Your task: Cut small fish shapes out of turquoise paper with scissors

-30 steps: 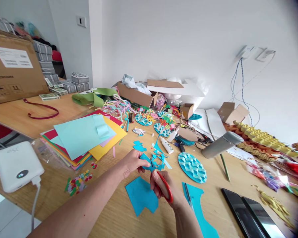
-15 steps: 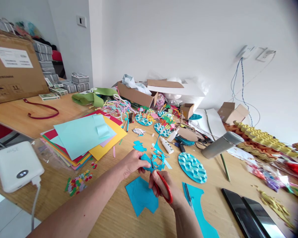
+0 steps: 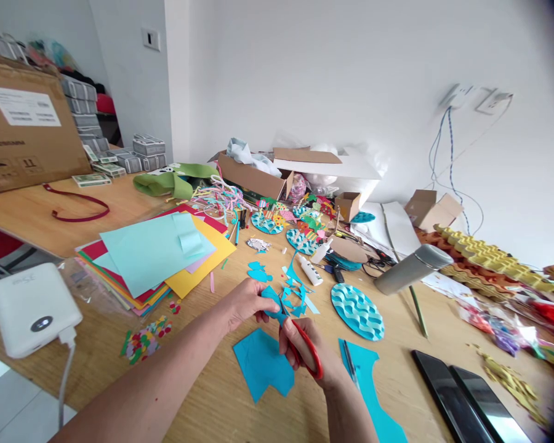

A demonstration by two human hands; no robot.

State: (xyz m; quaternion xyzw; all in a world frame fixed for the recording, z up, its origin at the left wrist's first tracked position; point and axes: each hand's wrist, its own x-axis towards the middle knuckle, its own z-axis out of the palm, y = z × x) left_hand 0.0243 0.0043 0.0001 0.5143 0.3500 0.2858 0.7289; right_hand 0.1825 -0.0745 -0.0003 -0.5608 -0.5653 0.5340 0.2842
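My left hand (image 3: 244,304) pinches a small piece of blue paper (image 3: 273,303) just above the wooden table (image 3: 212,406). My right hand (image 3: 305,354) is closed round red-handled scissors (image 3: 310,355), whose blades reach up into that paper. A larger blue sheet (image 3: 261,364) lies flat under both hands. Blue offcuts (image 3: 295,289) are scattered just beyond the hands. A second blue sheet (image 3: 367,381) with a pen (image 3: 349,360) on it lies to the right of my right wrist.
A stack of coloured paper (image 3: 157,255) lies left of centre, a white power bank (image 3: 32,307) at the left edge. A blue wavy disc (image 3: 356,311), a glue bottle (image 3: 310,271), a grey cylinder (image 3: 413,269), cardboard boxes (image 3: 258,175) and dark tablets (image 3: 466,394) crowd the rest.
Almost nothing differs: my right hand with the scissors has shifted very slightly, and my left hand keeps the blue paper in the same place.
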